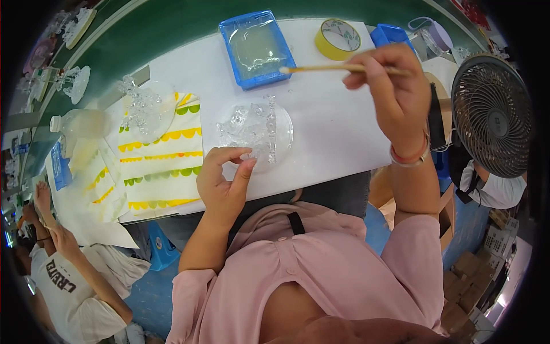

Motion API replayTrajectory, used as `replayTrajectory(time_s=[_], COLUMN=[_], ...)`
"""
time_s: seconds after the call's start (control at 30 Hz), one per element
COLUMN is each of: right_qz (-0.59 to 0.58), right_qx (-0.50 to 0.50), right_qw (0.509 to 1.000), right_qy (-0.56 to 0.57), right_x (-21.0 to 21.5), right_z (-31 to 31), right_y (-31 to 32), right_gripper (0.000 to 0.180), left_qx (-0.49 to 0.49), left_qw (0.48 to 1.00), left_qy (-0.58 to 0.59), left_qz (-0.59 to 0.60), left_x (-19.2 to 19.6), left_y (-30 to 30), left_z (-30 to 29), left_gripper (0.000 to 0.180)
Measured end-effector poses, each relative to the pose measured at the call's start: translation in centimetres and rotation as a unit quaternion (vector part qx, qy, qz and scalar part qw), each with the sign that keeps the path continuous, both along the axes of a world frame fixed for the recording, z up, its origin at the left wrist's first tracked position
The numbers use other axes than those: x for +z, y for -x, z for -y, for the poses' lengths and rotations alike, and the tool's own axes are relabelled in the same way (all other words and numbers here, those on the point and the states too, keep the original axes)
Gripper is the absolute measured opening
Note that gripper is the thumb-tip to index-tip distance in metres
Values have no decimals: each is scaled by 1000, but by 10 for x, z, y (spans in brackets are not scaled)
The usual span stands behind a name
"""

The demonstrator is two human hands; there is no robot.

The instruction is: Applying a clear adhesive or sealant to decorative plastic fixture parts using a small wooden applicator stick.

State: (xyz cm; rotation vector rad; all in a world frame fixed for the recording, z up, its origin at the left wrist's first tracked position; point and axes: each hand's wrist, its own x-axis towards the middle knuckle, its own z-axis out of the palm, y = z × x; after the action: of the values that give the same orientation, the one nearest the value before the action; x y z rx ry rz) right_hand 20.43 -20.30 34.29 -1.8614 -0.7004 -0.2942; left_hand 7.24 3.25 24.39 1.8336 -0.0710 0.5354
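On the white sheet before me lies a clear plastic ornament [272,129] on a round transparent base. The thumb and forefinger of my left hand [220,180] close at its near left edge; the grip point is partly lost in the clear plastic. Raised at the right, my right hand [395,92] pinches a thin wooden stick [323,67] with a pale tip. The stick lies nearly level and points left, its tip beside a blue tray [245,85]. Shiny clear material [255,49] fills the tray.
A roll of yellow tape [338,40] and a blue box [391,35] stand at the back. Another clear ornament [150,109] rests on patterned cloth [163,186] near a plastic bottle [83,123]. A black fan [492,117] is at right; a co-worker [74,281] sits at left.
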Motion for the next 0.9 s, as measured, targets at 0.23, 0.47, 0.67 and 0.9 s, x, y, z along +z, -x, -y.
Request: replayTrajectory(time_s=[0.23,0.47,0.67,0.9], right_qz=[-43,-47,18,-23], right_qx=[79,111,74,117], right_qw=[989,985,993,985], right_qy=[118,124,87,127], right_x=[-21,-36,-42,-35], right_z=[16,12,3,6], right_y=[42,45,32,40], right_gripper=[5,4,5,9], left_qx=[-3,1,-6,0], left_qw=[1000,999,999,996], left_qy=[5,28,37,73], left_qz=[-24,-28,-38,-57], left_x=[3,3,2,-2], left_y=[0,0,2,5], left_z=[-1,2,1,-1], left_gripper=[19,17,17,18])
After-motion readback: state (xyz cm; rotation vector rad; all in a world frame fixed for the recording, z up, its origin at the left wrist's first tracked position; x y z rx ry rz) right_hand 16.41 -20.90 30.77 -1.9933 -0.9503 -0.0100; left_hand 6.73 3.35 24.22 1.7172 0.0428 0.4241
